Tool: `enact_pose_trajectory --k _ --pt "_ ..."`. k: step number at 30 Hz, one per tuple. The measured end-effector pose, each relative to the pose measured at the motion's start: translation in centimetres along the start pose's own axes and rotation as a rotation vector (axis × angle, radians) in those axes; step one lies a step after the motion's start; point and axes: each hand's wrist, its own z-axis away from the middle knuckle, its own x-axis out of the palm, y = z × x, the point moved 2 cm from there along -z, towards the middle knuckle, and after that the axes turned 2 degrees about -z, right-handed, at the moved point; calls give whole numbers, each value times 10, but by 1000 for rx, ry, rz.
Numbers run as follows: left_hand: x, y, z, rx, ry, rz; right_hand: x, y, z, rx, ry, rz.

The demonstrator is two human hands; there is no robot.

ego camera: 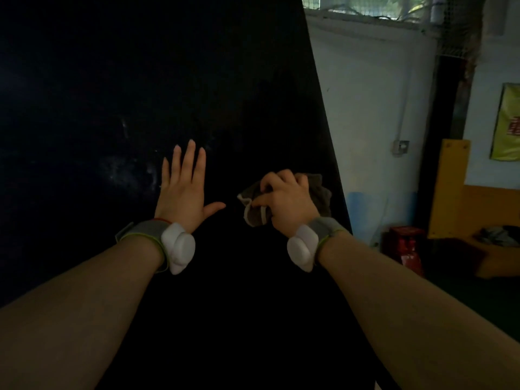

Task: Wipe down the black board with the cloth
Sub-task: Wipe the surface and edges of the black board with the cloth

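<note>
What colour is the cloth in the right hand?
The cloth is dark grey-brown with a pale edge, clearest in the head view.

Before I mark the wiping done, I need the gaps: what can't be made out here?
In the head view:
black board: top, left and bottom cut off by the frame; dim light hides any dirt.
cloth: largely covered by the right hand.
left hand: palm faces away, contact with the board unclear.
yellow poster: cut by right edge, print too small.

Bare forearms (84, 305), short-sleeved or sleeveless, grey green-edged wristbands (140, 233), white rounded pods (181, 247) strapped on both
</note>
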Motion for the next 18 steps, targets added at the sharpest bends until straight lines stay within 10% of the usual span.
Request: enact_pose_trajectory --k 7,13,18 --pt "8 4 7 -38 -72 -14 21 -6 31 -6 -162 -61" --pt "12 2 5 -49 -80 1 -40 -4 -15 162 265 -91" --pt "13 2 6 -31 -66 -22 -49 4 -45 304 237 -95"
